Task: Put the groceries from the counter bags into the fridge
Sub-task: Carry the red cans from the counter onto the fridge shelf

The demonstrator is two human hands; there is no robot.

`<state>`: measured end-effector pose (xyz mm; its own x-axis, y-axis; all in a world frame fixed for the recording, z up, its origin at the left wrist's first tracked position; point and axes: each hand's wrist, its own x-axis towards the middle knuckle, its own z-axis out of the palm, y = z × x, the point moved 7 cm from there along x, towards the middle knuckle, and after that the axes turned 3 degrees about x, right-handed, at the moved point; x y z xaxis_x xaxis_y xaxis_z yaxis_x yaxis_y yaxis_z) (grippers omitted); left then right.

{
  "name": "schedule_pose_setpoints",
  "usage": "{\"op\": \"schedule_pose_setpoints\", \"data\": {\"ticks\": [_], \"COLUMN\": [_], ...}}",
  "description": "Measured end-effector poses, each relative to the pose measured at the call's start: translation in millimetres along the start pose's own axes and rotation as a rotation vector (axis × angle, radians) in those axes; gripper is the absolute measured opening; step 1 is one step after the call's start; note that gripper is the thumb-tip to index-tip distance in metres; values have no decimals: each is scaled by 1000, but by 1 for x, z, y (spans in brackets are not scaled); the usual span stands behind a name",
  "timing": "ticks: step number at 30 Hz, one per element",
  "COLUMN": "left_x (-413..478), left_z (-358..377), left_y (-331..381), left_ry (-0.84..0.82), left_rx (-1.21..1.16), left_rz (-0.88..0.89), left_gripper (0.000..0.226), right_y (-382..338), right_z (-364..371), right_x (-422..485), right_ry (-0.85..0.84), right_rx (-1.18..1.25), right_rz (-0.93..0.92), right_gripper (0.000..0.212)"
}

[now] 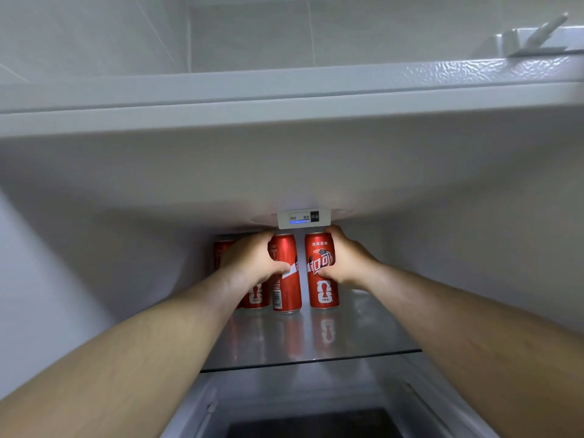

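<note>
While gripping the left can (286, 273) with the left hand (252, 263) and the right can (320, 276) with the right hand (344, 260), standing both upright on the glass shelf (363, 336) at centre frame — stocking step. Next, probably: release gently, withdraw without knocking the rear cans (222, 251).

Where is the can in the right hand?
Head view: the can stands upright on the glass shelf, below the control panel, right of the barcode can in the left hand.

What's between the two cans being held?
Nothing. In the head view the barcode can in the left hand and the logo can in the right hand stand apart, bare gap between.
</note>
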<state>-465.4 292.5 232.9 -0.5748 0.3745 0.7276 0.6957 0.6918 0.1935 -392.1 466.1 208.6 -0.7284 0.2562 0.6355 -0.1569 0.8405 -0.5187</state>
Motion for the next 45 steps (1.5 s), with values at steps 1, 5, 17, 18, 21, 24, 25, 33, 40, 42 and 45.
{"op": "schedule_pose_setpoints", "data": {"ticks": [1,5,17,18,21,24,25,33,40,42,45], "left_x": [1,6,19,18,18,21,22,24,23,23,24], "left_z": [1,5,9,9,13,17,18,21,22,23,25], "left_y": [1,0,-10,-10,-11,-14,-15,-15,-14,-14,-15], "left_ry": [3,0,72,102,131,73,63,97,99,96,91], "left_rx": [21,75,138,138,140,132,127,181,187,195,192], "left_rz": [7,21,166,167,141,100,91,102,127,124,121], "left_gripper": [69,71,75,75,79,75,74,67,75,76,78], "right_y": [1,2,3,2,1,2,2,3,4,4,6], "right_z": [2,6,20,21,25,27,27,32,33,34,33], "right_x": [2,10,27,29,32,33,32,25,23,22,22], "right_ry": [-3,-6,-34,-36,-33,-27,-26,-40,-75,-71,-53], "right_rx": [-3,-3,-24,-30,-41,-27,-17,-55,-60,-93,-137], "right_rz": [0,-6,-48,-55,-70,-82,-86,-119,-114,-109,-112], "right_gripper": [88,86,80,81,80,77,75,73,101,100,98]}}
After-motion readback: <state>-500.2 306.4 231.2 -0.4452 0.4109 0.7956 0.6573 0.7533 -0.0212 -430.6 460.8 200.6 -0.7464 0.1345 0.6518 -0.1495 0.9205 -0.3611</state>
